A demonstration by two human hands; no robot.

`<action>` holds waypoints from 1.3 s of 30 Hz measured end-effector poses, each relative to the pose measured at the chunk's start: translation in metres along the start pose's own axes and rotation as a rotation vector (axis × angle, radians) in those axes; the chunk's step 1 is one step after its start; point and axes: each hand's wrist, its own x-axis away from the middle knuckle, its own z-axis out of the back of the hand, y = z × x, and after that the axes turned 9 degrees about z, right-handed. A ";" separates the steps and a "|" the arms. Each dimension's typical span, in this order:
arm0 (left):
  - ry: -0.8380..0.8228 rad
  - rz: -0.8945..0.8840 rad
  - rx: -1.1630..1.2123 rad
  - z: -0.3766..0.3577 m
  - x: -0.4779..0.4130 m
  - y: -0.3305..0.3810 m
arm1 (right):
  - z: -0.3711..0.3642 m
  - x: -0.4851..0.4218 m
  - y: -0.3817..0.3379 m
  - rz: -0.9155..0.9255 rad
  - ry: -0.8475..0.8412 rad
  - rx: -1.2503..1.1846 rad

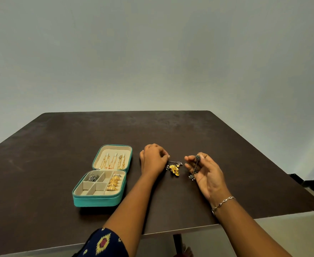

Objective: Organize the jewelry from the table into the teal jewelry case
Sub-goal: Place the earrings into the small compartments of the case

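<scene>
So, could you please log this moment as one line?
left hand: pinching chain | right hand: holding dark earring | gold piece: on table | teal case: open

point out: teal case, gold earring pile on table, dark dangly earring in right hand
teal jewelry case (pixel 96 200), head view, front wall of the base.
gold earring pile (pixel 175 169), head view, middle of the yellow cluster.
dark dangly earring (pixel 197 157), head view, round top stud.

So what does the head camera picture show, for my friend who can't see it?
Two bare hands sort jewelry on a dark table: the right hand pinches a dark dangly earring, the left hand touches a silver-and-gold pile. An open teal jewelry case, left, holds gold chains and rings.
</scene>
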 end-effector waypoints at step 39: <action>-0.212 -0.035 0.880 0.056 0.033 0.034 | -0.003 0.007 0.000 0.026 0.003 0.066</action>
